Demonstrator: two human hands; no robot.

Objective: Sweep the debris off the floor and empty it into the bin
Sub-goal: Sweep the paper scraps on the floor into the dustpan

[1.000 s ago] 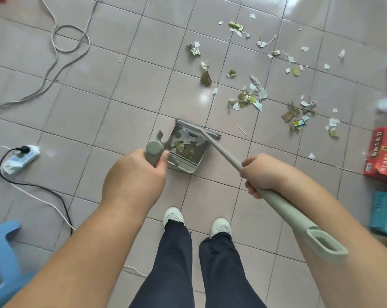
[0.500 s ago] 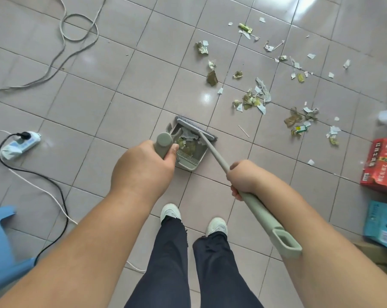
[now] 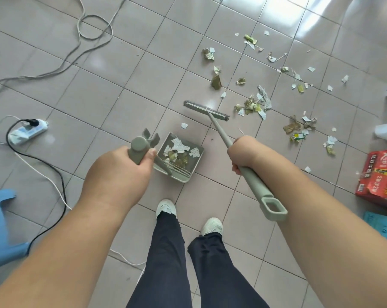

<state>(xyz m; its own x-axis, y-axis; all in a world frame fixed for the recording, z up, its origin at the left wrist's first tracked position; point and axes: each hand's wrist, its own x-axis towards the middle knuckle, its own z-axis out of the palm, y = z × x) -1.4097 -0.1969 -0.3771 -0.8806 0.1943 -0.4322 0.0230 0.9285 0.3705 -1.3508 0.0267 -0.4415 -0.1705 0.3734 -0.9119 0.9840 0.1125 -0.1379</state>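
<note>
the left hand (image 3: 119, 172) is closed tight around the top of the dustpan handle (image 3: 137, 150), a fat grey-green plastic stick with a round cap. it holds the dustpan (image 3: 181, 157) low so the open front edge sits on the floor (image 3: 94, 101), ready to catch things. the dustpan is a small square tray with a row of thin comb teeth along its near edge. inside it lie torn white paper bits and crinkly green-gold wrappers.

the right hand (image 3: 241, 153) is closed around the broom pole (image 3: 221, 132), about halfway along. the pole is smooth plastic and ends in a square loop for hanging. the broom head (image 3: 206, 110) is long and thin with short dark bristles. it is out past the dustpan, just beside the next pile, i think so it can pull more mess back.

the debris (image 3: 254, 103) is spread over the shiny square tiles, far right of the dustpan: paper scraps, foil-like wrappers, brown leafy bits. most of it is not swept yet. i see no bin.

a power strip (image 3: 28, 132) and loose cables (image 3: 92, 27) lie on the left, well apart from the sweeping.
</note>
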